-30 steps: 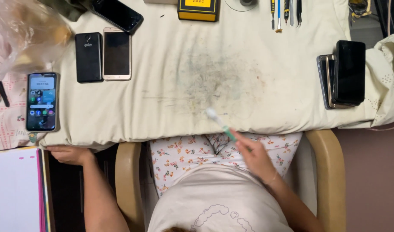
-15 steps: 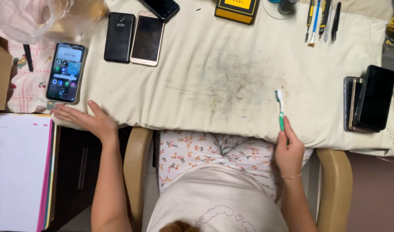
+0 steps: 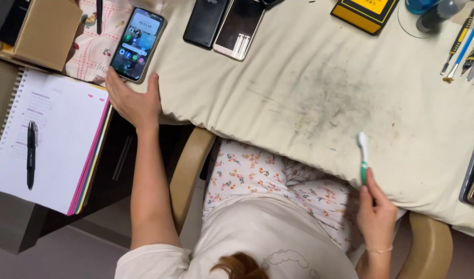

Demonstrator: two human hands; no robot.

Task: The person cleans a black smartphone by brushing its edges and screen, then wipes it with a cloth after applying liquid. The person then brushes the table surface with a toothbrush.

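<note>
The right hand (image 3: pixel 376 217) pinched a green toothbrush (image 3: pixel 363 157), bristles resting on the desk (image 3: pixel 299 103) cloth. The left hand (image 3: pixel 133 101), spread flat, touched a lit smartphone (image 3: pixel 137 44) near the edge; a nudge could probably drop it.

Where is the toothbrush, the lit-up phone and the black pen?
toothbrush (image 3: pixel 363 155), head view, on its white neck just below the bristles.
lit-up phone (image 3: pixel 137 43), head view, on the middle of its screen.
black pen (image 3: pixel 31 153), head view, on its barrel.
</note>
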